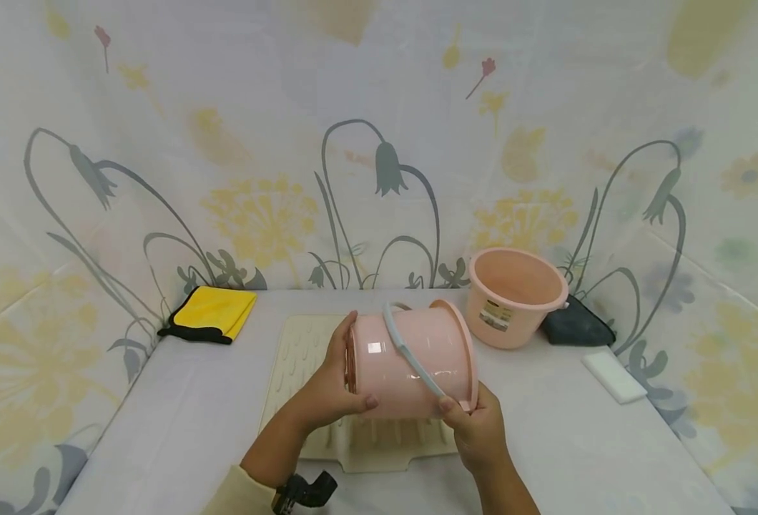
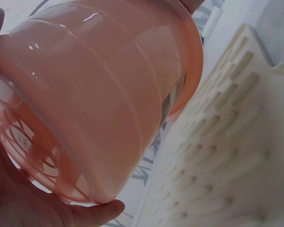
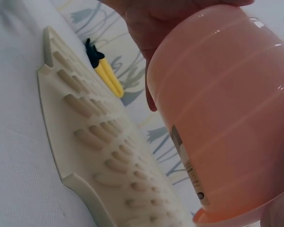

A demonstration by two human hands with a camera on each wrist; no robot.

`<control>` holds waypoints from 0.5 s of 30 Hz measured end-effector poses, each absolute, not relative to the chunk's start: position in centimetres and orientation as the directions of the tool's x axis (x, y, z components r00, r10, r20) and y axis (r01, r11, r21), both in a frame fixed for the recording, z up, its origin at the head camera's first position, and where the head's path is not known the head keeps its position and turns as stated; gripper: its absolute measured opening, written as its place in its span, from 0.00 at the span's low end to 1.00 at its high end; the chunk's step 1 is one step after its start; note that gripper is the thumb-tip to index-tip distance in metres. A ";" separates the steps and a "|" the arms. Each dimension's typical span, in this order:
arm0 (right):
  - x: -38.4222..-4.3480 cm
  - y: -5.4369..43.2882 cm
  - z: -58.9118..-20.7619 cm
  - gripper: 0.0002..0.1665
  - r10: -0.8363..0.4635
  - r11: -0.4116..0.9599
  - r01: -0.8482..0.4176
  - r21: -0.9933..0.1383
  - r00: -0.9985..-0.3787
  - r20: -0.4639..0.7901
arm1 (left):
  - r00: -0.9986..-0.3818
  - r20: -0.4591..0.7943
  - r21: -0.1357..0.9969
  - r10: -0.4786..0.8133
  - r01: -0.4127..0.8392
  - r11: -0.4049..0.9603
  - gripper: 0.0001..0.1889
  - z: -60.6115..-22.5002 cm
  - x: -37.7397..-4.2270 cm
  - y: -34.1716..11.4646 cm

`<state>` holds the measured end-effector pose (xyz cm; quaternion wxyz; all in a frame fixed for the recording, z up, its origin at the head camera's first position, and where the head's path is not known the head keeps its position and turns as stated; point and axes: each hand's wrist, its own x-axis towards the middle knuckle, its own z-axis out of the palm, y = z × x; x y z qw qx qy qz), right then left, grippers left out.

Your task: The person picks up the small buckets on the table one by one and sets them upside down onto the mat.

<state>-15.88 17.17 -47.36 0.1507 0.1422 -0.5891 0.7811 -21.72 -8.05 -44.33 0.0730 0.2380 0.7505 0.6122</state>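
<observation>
A pink plastic bucket [image 1: 379, 379] lies on its side in the air over a cream ridged draining board [image 1: 295, 365]. My left hand [image 1: 334, 386] grips its base end, with the thumb on the near wall. At the rim on the other end, my right hand [image 1: 482, 429] holds on, its thumb by the lower end of the pale grey handle [image 1: 411, 357]. The left wrist view shows the patterned underside [image 2: 26, 142] of the bucket beside the left palm. In the right wrist view, a label [image 3: 187, 163] shows on the bucket's wall, facing the board.
Behind and to the right stands a second peach bucket [image 1: 485, 286], upright, with a label. Beside it lie a dark pouch-like item [image 1: 575, 322] and a white block [image 1: 613, 375]. A folded yellow-and-black cloth [image 1: 214, 313] lies at the back left. A patterned backdrop borders the table.
</observation>
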 end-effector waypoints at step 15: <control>-16.1 17.4 -48.0 0.19 0.001 -0.285 -0.426 -0.859 -0.896 0.444 | -0.865 0.266 0.924 0.425 0.355 0.144 0.67 -45.0 -21.8 -8.1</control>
